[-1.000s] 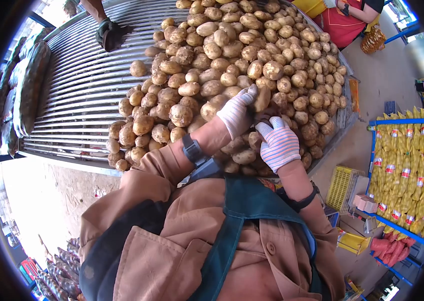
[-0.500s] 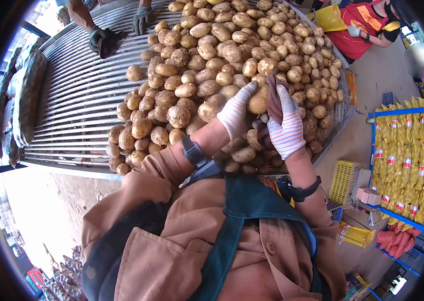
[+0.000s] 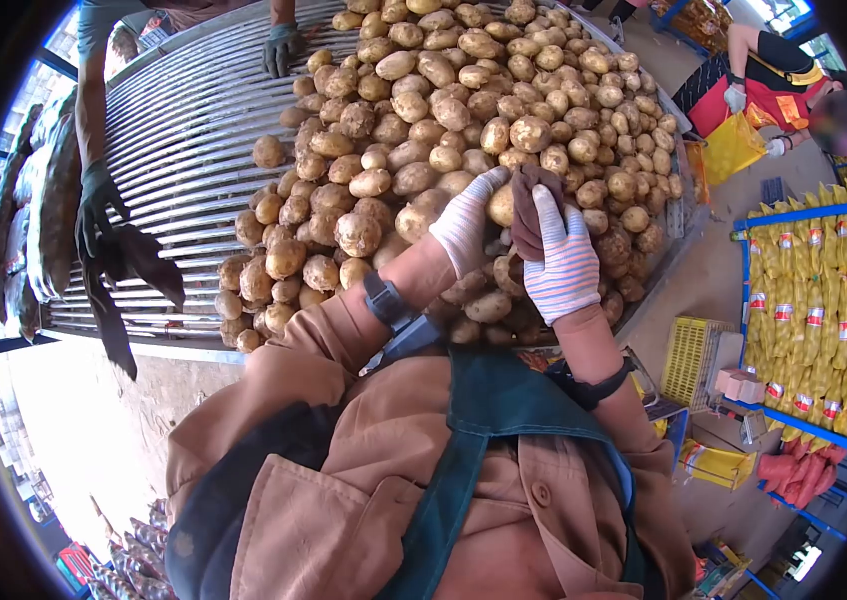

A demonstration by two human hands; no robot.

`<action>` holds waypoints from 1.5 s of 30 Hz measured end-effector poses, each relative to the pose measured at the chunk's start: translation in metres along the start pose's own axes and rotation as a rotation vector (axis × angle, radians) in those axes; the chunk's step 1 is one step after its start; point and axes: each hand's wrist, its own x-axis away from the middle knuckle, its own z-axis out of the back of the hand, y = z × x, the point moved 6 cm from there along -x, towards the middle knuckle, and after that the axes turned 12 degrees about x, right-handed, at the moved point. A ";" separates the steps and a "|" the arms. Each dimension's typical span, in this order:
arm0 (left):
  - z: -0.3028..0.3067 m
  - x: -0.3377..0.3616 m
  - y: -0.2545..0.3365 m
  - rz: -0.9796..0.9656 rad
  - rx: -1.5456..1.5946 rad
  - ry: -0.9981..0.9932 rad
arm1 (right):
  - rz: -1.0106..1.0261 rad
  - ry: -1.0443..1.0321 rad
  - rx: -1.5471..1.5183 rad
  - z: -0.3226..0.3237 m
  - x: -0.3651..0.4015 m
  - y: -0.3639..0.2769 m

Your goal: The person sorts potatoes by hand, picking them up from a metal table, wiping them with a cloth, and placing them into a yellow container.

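Note:
My left hand (image 3: 463, 228), in a striped white glove, grips a yellow-brown potato (image 3: 500, 207) between thumb and fingers; its fingertips are partly hidden. Against the potato's right side, my right hand (image 3: 562, 262), gloved alike, presses a brown cloth (image 3: 528, 222). Both hands are just above the near part of a large heap of potatoes (image 3: 413, 178), many with soil on their skins.
The heap lies on a slatted metal table (image 3: 183, 140). At the left, a co-worker's dark-gloved hand (image 3: 98, 205) holds a dark cloth (image 3: 138, 268); the other gloved hand (image 3: 283, 50) rests on the slats. Yellow net bags (image 3: 813, 310) hang from a blue rack at right.
My right hand and the cloth have shifted slightly, the cloth now covering more of the potato. The co-worker's cloth has swung leftward and toward me. The person in red has moved a yellow bag lower.

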 end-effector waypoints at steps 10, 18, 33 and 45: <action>0.006 0.003 0.002 0.046 -0.058 -0.108 | 0.002 0.173 -0.409 0.012 -0.015 0.035; 0.002 0.008 -0.007 0.029 0.130 -0.026 | 0.294 0.096 -0.152 0.019 0.017 -0.024; 0.003 0.013 -0.003 0.014 0.030 0.036 | 0.276 -0.015 -0.006 0.016 0.011 -0.007; -0.008 0.018 -0.002 0.155 0.074 -0.318 | 0.167 0.085 -0.335 0.000 0.010 0.028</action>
